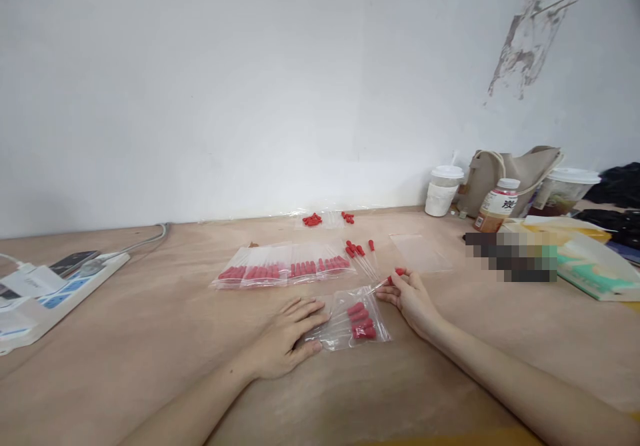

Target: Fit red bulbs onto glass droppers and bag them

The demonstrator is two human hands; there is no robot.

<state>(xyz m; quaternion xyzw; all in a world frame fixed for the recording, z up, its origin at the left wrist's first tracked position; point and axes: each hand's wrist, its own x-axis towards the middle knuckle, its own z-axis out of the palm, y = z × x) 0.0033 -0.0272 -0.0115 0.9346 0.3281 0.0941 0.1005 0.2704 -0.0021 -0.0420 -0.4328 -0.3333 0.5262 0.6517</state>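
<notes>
My left hand lies flat with its fingers spread, touching the left edge of a clear plastic bag. Inside that bag are several glass droppers with red rubber bulbs. My right hand pinches a dropper by its red bulb, the glass tube pointing left over the bag's upper right corner. Just beyond the bag, several loose droppers lie on the table. Filled bags of red-bulbed droppers lie in an overlapping row behind my left hand.
A flat clear bag lies beyond my right hand. Small piles of red bulbs sit near the wall. A power strip with cables is at the left. On the right stand a lidded cup, a bottle and a beige handbag.
</notes>
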